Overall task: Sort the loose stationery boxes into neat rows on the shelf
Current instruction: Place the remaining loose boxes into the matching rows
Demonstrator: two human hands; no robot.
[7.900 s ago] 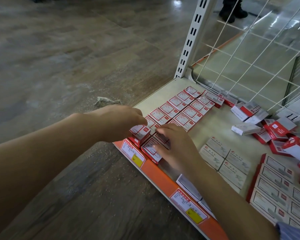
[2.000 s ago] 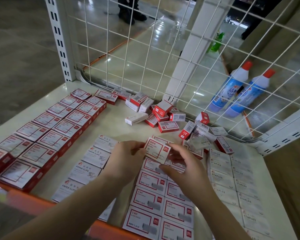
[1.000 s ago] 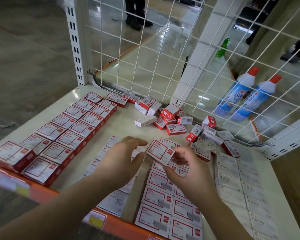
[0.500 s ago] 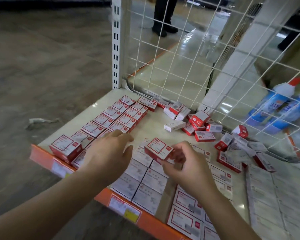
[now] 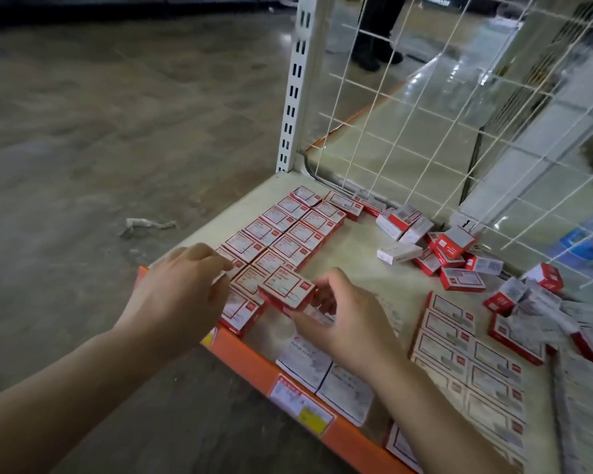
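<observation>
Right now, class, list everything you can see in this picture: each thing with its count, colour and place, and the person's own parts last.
Held box: one, red and white, above shelf front.
Rowed red boxes: two rows, shelf's left.
Loose boxes: heap, red and white, by mesh.
White boxes: several, shelf front.
Shelf: one, cream, orange front edge.
Wire mesh: white, behind shelf.
Left hand: touching the left rows.
Right hand: pinching the held box.

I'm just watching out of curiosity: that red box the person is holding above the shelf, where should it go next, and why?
Probably down into the near end of the red rows at the shelf's left. The right hand pinches the red box just above that end, the left hand rests beside it, and its label matches those boxes.
</observation>
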